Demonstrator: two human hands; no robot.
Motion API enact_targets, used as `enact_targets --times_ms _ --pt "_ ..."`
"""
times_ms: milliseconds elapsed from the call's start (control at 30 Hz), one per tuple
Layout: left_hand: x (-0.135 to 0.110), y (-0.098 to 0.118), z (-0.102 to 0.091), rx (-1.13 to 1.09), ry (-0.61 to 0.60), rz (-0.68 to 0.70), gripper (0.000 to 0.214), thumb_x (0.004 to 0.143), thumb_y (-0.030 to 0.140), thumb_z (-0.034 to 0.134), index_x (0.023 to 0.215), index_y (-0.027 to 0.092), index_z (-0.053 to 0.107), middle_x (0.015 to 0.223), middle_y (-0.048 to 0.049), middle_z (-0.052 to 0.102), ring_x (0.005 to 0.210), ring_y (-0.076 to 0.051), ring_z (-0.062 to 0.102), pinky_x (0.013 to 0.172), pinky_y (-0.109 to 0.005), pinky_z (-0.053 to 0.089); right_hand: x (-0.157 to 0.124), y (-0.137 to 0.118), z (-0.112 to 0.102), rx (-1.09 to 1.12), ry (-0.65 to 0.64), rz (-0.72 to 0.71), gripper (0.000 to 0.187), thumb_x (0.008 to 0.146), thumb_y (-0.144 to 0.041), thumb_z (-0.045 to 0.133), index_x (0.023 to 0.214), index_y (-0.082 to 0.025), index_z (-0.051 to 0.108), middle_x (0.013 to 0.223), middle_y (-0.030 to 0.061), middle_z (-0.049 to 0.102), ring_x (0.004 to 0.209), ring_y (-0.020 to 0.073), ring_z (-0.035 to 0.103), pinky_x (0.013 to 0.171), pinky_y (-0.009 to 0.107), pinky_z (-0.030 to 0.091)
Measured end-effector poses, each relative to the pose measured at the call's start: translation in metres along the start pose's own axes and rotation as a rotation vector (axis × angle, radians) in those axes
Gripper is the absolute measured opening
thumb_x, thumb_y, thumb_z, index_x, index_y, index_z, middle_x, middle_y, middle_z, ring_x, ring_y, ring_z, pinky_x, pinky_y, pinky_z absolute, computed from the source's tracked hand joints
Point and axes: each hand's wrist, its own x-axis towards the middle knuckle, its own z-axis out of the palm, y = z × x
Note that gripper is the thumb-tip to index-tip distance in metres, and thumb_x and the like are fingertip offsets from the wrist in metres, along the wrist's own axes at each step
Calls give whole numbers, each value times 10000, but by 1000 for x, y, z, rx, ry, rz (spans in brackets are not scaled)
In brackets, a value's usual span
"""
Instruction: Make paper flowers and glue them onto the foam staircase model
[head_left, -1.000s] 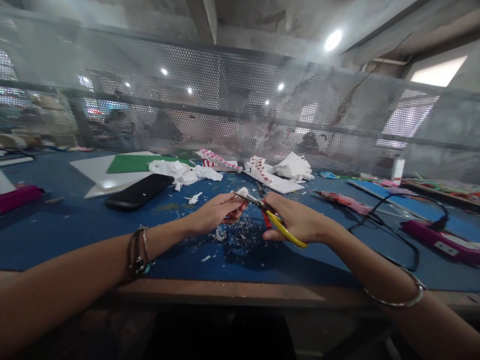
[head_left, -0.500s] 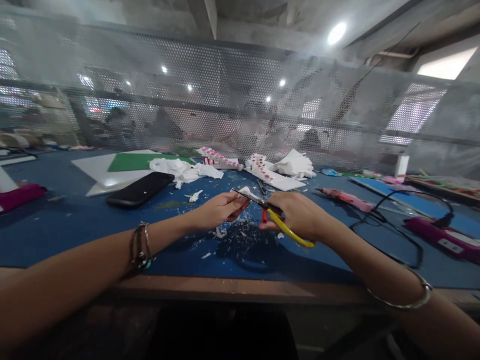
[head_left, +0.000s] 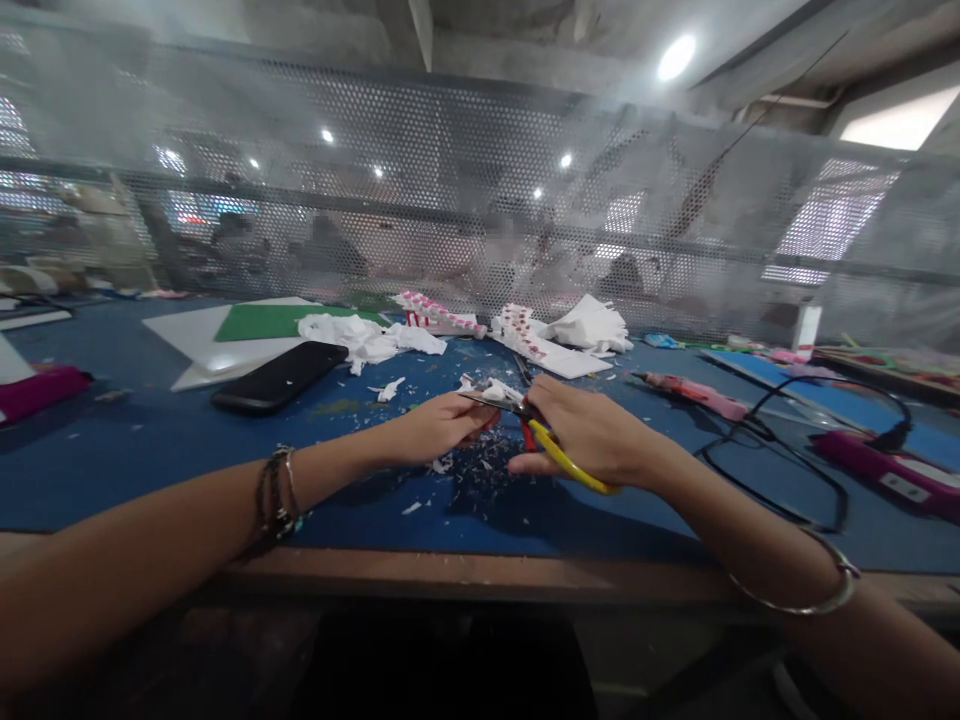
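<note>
While L hand (head_left: 436, 428) grips wht pc (head_left: 496, 389), scissors (head_left: 553, 447) flatter vs b4.

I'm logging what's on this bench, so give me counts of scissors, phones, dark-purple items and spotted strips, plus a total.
Scissors, held in the right hand: 1 pair
Black phone: 1
Dark-purple items, the left one and the right one: 2
Spotted strips, the pink-dotted one and the dark-red-dotted one: 2
Total: 6
</note>
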Motion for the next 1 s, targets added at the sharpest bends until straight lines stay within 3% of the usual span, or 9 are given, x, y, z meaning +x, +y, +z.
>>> enact_targets --times_ms 100,267,533,733,867,1000 --pt "0 -2 1 14 25 16 204 817 245 341 647 172 427 529 44 360 474 -92 306 470 -231 266 3 -4 0 -80 22 59 627 690 -707 334 812 -122 525 802 104 542 626 177 487 507 275 298" --pt "0 -1 1 -25 -25 -23 254 815 254 340 581 174 396 481 55 325 439 -84 278 443 -225 248 6 -6 -2 -169 -60 50 647 748 -680 258 759 -122 585 769 110 580 620 180 524 488 268 255" --pt "3 -1 3 -232 -72 -59 222 800 144 326 584 173 368 456 72 279 410 -69 231 424 -214 211 7 -4 0 -214 -94 60 706 782 -663 177 767 -118 625 772 128 620 662 193 557 487 270 236" --pt "2 -1 4 -355 -114 -75 221 815 161 320 603 170 380 456 73 264 401 -65 211 416 -217 176 6 -1 4 -231 -79 30 689 798 -641 183 754 -118 630 752 126 616 637 178 546 485 268 228" --pt "3 0 4 -317 -111 -85 228 812 161 308 593 174 371 447 77 254 396 -68 203 419 -214 193 6 0 5 -221 -60 28 669 786 -649 203 736 -121 610 732 109 599 608 167 535 479 264 222" --pt "3 0 4 -126 -13 -98 224 791 169 324 572 179 368 457 67 296 421 -83 252 438 -218 236 5 -5 3 -176 -16 44 691 725 -710 240 819 -106 562 798 110 575 639 186 540 482 261 247"
